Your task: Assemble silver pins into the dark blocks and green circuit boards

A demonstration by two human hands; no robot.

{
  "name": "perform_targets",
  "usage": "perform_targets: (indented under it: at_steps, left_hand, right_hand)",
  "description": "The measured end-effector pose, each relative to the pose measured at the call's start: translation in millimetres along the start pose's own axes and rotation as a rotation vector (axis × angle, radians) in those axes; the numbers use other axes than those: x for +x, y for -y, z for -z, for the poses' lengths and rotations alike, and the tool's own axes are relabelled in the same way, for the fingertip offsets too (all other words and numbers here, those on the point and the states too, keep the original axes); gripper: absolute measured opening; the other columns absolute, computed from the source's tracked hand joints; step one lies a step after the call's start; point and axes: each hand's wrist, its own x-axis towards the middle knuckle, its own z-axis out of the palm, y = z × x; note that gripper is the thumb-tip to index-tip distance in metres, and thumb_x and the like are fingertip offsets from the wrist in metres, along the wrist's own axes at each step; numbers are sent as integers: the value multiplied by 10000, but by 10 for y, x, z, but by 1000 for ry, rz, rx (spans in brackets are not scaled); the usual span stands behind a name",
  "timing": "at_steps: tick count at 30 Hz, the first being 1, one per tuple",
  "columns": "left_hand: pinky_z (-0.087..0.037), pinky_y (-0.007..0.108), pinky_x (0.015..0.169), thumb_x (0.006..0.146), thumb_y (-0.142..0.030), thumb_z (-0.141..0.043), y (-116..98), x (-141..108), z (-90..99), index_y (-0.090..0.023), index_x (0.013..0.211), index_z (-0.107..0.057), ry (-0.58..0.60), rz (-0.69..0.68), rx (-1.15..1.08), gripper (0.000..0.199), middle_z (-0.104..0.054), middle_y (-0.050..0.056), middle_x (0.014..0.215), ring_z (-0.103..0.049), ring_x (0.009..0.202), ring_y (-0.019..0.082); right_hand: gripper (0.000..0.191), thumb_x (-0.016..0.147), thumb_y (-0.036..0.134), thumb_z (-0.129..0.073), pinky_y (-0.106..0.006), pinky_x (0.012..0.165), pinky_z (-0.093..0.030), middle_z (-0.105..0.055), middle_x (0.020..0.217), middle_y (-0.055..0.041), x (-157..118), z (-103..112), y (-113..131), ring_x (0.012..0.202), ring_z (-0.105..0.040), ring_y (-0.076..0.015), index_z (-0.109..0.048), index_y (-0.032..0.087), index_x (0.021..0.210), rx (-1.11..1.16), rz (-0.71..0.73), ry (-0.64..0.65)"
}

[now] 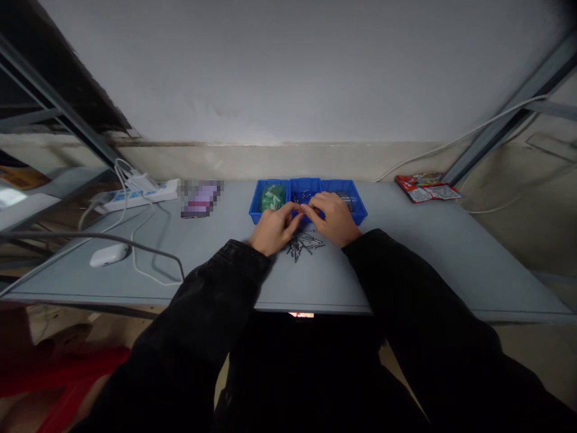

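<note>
My left hand and my right hand reach over the near wall of a blue three-compartment plastic tray, their fingertips almost meeting above the middle compartment. Whether either hand pinches a small part is hidden. That compartment holds small metal pieces. Green items in clear plastic fill the left compartment, and dark parts lie in the right one. Just below my hands, a loose pile of thin dark metal pins rests on the grey table.
A white power strip and white cables lie at the left, with a white mouse near the front. A pixelated purple object sits beside the tray. Red packets lie at the back right. Metal shelf posts flank the table.
</note>
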Motion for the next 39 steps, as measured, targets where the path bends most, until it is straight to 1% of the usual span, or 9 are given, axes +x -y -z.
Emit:
perform_targets:
  at_steps: [5,10,17,20,23,27,32,37,39]
  left_hand:
    - [-357,232,578,1026,-325,-578,-12,-3,-2,-176,1110,-664,-68,-6,-24,191,-523,-71,579,-452,488,94]
    - [-357,235,566,1031,-333,-559,-36,4,16,-180,1013,-674,-65,-2,-37,192,-504,-74,554,-435,478,89]
    - [-398,234,585,1034,-321,-555,-49,9,28,-167,962,-666,-166,7,-77,203,-491,-75,553,-423,489,84]
    - [-399,229,583,1037,-317,-554,-45,7,27,-160,979,-666,-154,-5,-77,201,-493,-73,560,-438,494,82]
    - [-387,227,572,1037,-308,-556,-42,6,27,-159,985,-675,-149,-31,-74,198,-502,-70,565,-448,495,81]
    - [-385,224,566,1033,-317,-570,-36,4,22,-167,998,-688,-160,-61,-70,194,-509,-72,572,-451,492,76]
    - [-393,223,562,1028,-334,-584,-26,1,18,-170,981,-698,-161,-79,-56,205,-518,-70,579,-457,490,75]
    - [-400,229,572,1031,-331,-581,-18,7,22,-167,986,-693,-182,-43,-56,204,-526,-66,570,-459,493,82]
    - [-400,230,574,1031,-331,-581,-17,8,22,-172,984,-689,-186,-38,-56,198,-523,-66,568,-458,494,84]
  right_hand:
    - [327,1062,305,-486,-338,769,-397,-585,776,-22,-4,-10,-10,788,-538,-187,-531,202,754,106,35,-7]
    - [237,1045,263,-524,-329,781,-439,-623,828,-33,8,10,-8,796,-569,-183,-601,193,832,220,53,-48]
    - [186,1057,235,-471,-352,865,-482,-665,987,-59,7,39,46,925,-620,-200,-652,205,1027,225,73,-87]
    - [157,1049,223,-490,-340,834,-478,-654,964,-49,8,48,56,892,-611,-191,-640,205,1005,214,70,-108]
    - [181,1054,233,-471,-344,823,-467,-635,929,-45,5,44,43,884,-596,-198,-613,209,946,195,76,-93]
    - [189,1063,260,-455,-344,814,-458,-625,942,-48,-9,26,17,883,-586,-200,-597,209,949,177,37,-76]
    - [269,1071,280,-431,-351,810,-449,-627,907,-55,-7,26,12,871,-580,-205,-595,205,872,159,28,-62]
    - [154,1055,263,-471,-347,829,-455,-645,949,-51,-4,40,32,882,-589,-200,-607,205,1011,172,33,-56]
    - [135,1050,244,-470,-341,817,-452,-633,945,-47,-7,40,27,876,-587,-197,-595,207,1013,172,43,-50]
